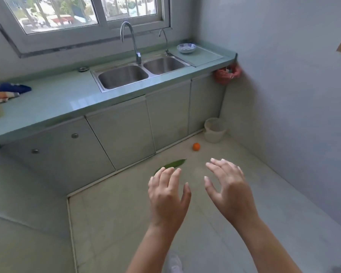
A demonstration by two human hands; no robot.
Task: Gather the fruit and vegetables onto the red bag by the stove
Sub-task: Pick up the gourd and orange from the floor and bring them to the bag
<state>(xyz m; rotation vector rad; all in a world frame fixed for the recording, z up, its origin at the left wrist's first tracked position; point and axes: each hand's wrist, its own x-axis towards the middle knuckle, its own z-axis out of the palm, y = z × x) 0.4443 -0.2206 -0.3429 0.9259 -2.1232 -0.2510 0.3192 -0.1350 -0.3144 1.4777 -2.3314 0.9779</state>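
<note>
Green long vegetable (173,164) lay on the floor (126,223) close to the cabinet (122,134) base, its near end hidden behind your left hand (167,196), which was spread wide and held nothing. Your right hand (227,190) was just beside the left, fingers loosely fanned, also empty. Small orange fruit (196,147) sat farther off on the floor, near the white bin (215,130) in the corner, below the bench (57,103) with the double sink (122,76).
</note>
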